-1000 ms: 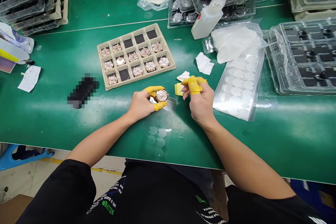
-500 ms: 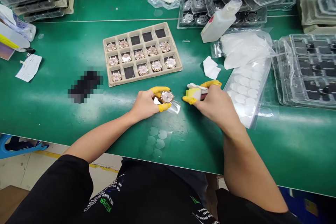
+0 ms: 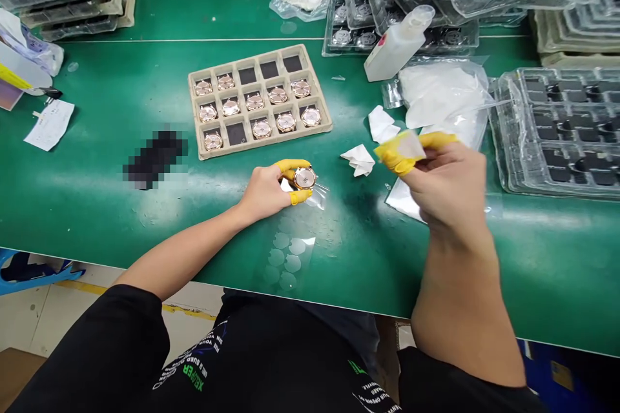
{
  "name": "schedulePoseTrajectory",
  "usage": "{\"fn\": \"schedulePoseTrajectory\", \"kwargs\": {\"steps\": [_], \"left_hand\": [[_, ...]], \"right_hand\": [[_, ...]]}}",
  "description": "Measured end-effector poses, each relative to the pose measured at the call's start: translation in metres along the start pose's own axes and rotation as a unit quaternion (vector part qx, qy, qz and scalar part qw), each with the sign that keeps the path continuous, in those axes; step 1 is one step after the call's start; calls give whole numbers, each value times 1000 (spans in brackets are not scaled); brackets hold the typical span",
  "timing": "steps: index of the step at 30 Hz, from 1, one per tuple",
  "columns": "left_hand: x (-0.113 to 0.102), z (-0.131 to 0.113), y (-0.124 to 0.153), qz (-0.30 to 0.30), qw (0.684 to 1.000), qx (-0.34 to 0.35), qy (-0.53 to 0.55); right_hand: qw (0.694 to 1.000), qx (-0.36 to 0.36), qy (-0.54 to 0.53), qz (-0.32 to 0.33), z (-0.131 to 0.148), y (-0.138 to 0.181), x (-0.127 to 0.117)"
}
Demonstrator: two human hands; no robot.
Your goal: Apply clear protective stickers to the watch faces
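Observation:
My left hand (image 3: 268,190) rests on the green table and pinches a rose-gold watch case (image 3: 305,177) between yellow finger cots, over a scrap of clear film (image 3: 318,197). My right hand (image 3: 443,177) is raised above the table to the right, its cot-covered thumb and finger closed on a small pale film piece (image 3: 409,144). A crumpled white wipe (image 3: 359,159) lies on the table between the hands. A beige compartment tray (image 3: 323,122) with several watch cases sits just beyond my left hand.
A sheet of round clear stickers (image 3: 287,259) lies near the front edge. A white squeeze bottle (image 3: 397,45), plastic bags with white pads (image 3: 438,87) and stacked clear trays (image 3: 557,119) crowd the right and back. Stacked trays (image 3: 72,0) and papers (image 3: 49,124) lie at left.
My right hand left the yellow block and wipe on the table and lifted up and right, now pinching a small film piece. My left hand kept the watch case still.

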State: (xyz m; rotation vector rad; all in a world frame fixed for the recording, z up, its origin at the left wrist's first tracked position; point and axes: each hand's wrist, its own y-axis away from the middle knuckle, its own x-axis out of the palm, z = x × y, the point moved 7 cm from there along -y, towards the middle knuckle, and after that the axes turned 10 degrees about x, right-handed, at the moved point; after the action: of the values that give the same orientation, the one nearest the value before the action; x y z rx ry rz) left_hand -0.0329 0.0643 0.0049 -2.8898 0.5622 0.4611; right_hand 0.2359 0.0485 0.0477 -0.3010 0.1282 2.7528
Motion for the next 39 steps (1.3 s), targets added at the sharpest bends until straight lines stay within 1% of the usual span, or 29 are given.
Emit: {"fn": "schedulePoseTrajectory", "kwargs": {"steps": [3, 7, 9, 10, 12, 14, 16, 18, 20, 22, 24, 27, 31, 33, 36, 38, 39], "left_hand": [[0, 0, 0, 0, 1000, -1, 2], [1, -1, 0, 6, 1000, -4, 10], [1, -1, 0, 6, 1000, -2, 9], [1, -2, 0, 5, 1000, 0, 6], [1, -2, 0, 3, 1000, 7, 2], [1, -2, -1, 0, 1000, 15, -1], [1, -2, -1, 0, 1000, 18, 0], [2, -1, 0, 1, 1000, 15, 6], [2, 0, 1, 2, 1000, 11, 14], [2, 1, 1, 1, 1000, 6, 26], [2, 2, 1, 1, 999, 0, 38], [1, 3, 1, -5, 999, -2, 47], [0, 3, 0, -14, 999, -6, 50], [0, 2, -1, -17, 999, -8, 44], [0, 0, 0, -14, 999, -11, 28], [1, 0, 0, -9, 1000, -17, 21], [1, 0, 1, -7, 1000, -19, 18]], "right_hand": [[996, 12, -84, 23, -4, 4, 21], [978, 51, -201, 26, -13, 10, 39], [977, 63, -196, 53, -16, 14, 49], [980, 65, -171, 74, -17, 16, 54], [988, 54, -83, 119, -19, 21, 65], [988, 2, 36, 150, -18, 27, 72], [972, -94, 140, 162, -12, 35, 79], [948, -191, 195, 163, -3, 45, 85], [930, -244, 214, 172, 0, 53, 90], [921, -260, 226, 182, -1, 56, 95], [917, -267, 237, 176, -4, 56, 97], [918, -266, 252, 154, -9, 52, 97], [920, -258, 254, 152, -12, 48, 97], [913, -289, 265, 117, -6, 51, 93], [883, -380, 272, 48, 10, 61, 86], [865, -429, 257, 38, 19, 68, 84], [861, -440, 249, 44, 22, 70, 84]]}}
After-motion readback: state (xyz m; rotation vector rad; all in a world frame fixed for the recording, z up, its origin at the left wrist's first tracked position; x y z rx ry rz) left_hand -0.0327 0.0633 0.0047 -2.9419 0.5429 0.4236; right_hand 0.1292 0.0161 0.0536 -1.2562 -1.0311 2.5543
